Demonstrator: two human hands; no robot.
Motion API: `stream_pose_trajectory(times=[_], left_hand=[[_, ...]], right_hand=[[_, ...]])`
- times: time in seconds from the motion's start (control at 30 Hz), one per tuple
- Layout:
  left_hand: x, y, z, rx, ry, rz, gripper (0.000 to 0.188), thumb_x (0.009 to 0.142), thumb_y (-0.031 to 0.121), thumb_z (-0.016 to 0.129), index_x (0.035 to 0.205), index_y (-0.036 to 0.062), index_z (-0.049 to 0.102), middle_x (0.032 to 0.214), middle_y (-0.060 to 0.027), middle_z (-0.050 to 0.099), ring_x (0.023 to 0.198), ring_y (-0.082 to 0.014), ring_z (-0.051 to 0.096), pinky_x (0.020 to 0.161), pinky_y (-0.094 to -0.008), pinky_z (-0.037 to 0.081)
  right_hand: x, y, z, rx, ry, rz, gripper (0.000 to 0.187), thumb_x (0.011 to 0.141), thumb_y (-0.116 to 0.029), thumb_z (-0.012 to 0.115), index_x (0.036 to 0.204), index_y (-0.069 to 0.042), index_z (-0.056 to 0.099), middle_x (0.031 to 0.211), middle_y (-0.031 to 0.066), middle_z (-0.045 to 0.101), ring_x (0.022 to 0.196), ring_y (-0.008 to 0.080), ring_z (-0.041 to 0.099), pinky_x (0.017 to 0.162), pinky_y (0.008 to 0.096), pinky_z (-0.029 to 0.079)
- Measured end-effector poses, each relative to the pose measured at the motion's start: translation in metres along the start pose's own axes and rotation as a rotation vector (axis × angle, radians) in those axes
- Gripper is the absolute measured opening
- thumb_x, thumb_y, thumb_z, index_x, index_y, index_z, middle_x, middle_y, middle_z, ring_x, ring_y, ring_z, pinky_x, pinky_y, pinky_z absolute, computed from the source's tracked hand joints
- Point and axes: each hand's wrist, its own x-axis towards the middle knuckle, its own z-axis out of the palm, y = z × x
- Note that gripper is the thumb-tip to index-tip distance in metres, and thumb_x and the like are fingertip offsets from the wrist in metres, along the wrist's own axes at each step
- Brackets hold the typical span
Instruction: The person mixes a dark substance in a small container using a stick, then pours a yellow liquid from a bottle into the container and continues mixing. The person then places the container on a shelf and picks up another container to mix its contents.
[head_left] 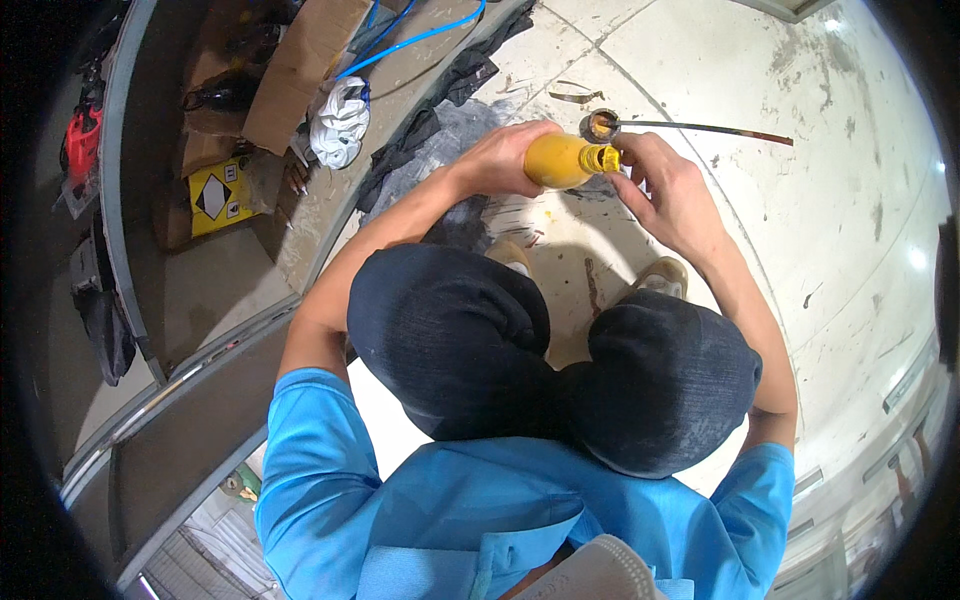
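Observation:
A yellow bottle [560, 162] lies nearly level above the floor, its neck pointing right. My left hand [505, 160] is wrapped round its body from the left. My right hand [668, 190] is at the bottle's mouth, thumb below and forefinger above the paint-smeared rim; its other fingers are curled loosely. Dark marks show on the neck, and I cannot make out whether a cap is on it. Just beyond stands a small open pot [601, 125] with yellowish stuff inside. A thin dark stick [705, 128] rests in the pot and reaches out to the right.
Stained pale floor tiles [830, 200] surround my feet. A flat scrap [577, 95] lies past the pot. To the left, a shelf unit holds a cardboard box [300, 80], a white plastic bag [340, 122], a yellow label [220, 197] and a blue hose [420, 37]. Dark cloth [400, 150] lies along its edge.

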Motion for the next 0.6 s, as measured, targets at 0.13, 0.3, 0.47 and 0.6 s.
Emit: stream_pose_trajectory(times=[0.13, 0.3, 0.47, 0.6], left_hand=[[0.002, 0.004, -0.002, 0.019, -0.056, 0.011, 0.069, 0.068, 0.012, 0.088, 0.132, 0.0111, 0.063, 0.124, -0.0113, 0.074, 0.118, -0.0352, 0.070, 0.101, -0.0432, 0.056], [0.003, 0.008, -0.007, 0.007, -0.199, -0.087, 0.069, 0.068, 0.012, 0.090, 0.132, 0.0128, 0.063, 0.122, -0.0113, 0.074, 0.115, -0.0325, 0.071, 0.098, -0.0421, 0.056], [0.006, 0.008, -0.008, -0.001, -0.311, -0.100, 0.071, 0.066, 0.010, 0.091, 0.131, 0.0125, 0.063, 0.118, -0.0099, 0.075, 0.111, -0.0288, 0.072, 0.096, -0.0409, 0.056], [0.006, 0.007, -0.005, -0.038, -0.333, -0.104, 0.075, 0.063, 0.009, 0.091, 0.133, 0.0129, 0.063, 0.117, -0.0086, 0.076, 0.112, -0.0283, 0.072, 0.096, -0.0402, 0.056]], right_hand=[[0.000, 0.002, -0.003, -0.093, -0.003, -0.152, 0.039, 0.100, -0.008, 0.076, 0.135, -0.002, 0.062, 0.111, 0.0146, 0.068, 0.087, 0.0266, 0.075, 0.076, 0.0397, 0.061], [0.001, 0.002, -0.008, -0.036, -0.016, -0.186, 0.036, 0.100, -0.006, 0.074, 0.134, -0.002, 0.062, 0.113, 0.0149, 0.065, 0.090, 0.0278, 0.073, 0.078, 0.0409, 0.061], [-0.004, 0.003, -0.015, 0.116, -0.138, -0.066, 0.038, 0.097, -0.006, 0.073, 0.132, -0.002, 0.060, 0.113, 0.0184, 0.063, 0.100, 0.0375, 0.069, 0.085, 0.0478, 0.057], [-0.007, 0.005, -0.014, 0.131, -0.164, 0.035, 0.034, 0.099, -0.006, 0.071, 0.132, -0.004, 0.061, 0.113, 0.0182, 0.065, 0.101, 0.0381, 0.069, 0.087, 0.0475, 0.057]])
